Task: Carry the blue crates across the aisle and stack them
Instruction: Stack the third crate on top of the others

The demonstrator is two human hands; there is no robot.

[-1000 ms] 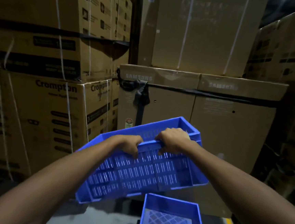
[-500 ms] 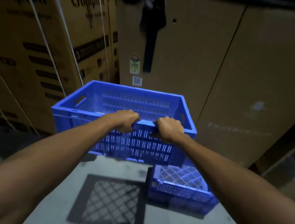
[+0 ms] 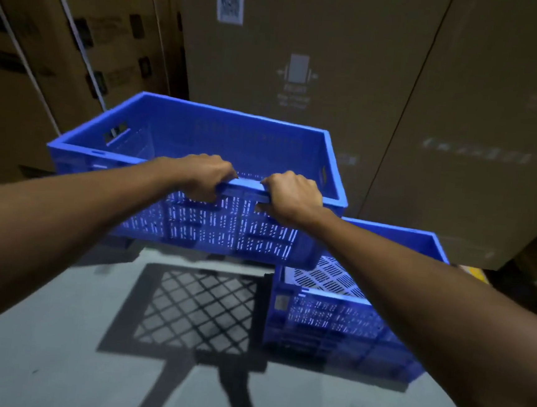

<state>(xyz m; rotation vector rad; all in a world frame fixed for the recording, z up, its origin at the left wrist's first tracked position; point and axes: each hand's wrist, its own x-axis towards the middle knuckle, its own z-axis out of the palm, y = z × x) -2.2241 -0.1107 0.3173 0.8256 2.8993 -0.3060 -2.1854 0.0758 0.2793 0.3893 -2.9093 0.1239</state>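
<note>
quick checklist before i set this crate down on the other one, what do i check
1. Left hand grips near rim of held crate: ok
2. Right hand grips the same rim: ok
3. Held crate roughly level: ok
4. Held crate lined up over floor crate: not ok, it hangs to the left, overlapping only one corner
5. Floor crate empty inside: cannot tell, arm hides part
6. Gap to cardboard boxes behind: cannot tell

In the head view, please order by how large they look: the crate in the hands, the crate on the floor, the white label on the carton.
1. held crate: looks largest, but it is nearer the camera.
2. floor crate: partly hidden; the two may truly be alike.
3. white label: clearly smallest.
</note>
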